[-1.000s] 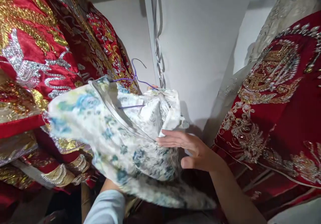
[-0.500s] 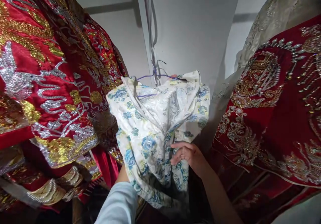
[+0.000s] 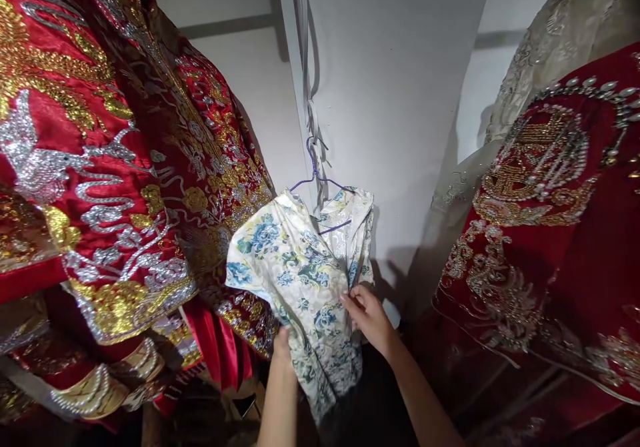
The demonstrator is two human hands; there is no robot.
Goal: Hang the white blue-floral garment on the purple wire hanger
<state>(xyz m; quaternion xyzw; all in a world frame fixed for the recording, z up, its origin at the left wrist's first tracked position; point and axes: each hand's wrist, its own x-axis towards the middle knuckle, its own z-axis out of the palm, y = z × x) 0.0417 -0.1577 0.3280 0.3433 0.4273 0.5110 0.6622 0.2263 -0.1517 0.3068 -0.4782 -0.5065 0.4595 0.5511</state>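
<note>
A white floral top (image 3: 305, 287) with blue, green and yellow flowers hangs on a thin purple hanger (image 3: 316, 179). The hanger's hook is caught on a white chain-like strap (image 3: 311, 117) by the wall. At the front opening, my right hand (image 3: 369, 319) is closed, pinching the fabric edge between thumb and fingers. My left hand (image 3: 283, 352) is at the left side edge of the top, closed on the cloth; its thumb shows and its other fingers are mostly hidden behind the fabric. The top is turned at an angle, its left shoulder nearer to me.
Red embroidered jackets (image 3: 125, 167) with gold and silver sequins hang close on the left. To the right hangs a red beaded gown (image 3: 545, 253), with a pale lace garment (image 3: 530, 67) behind it. A grey-white wall (image 3: 390, 100) stands behind the hanger.
The top has dropped lower and turned on its hanger, so its neckline faces right. My left hand has come out from behind it to its side edge. My right hand has closed on the front edge.
</note>
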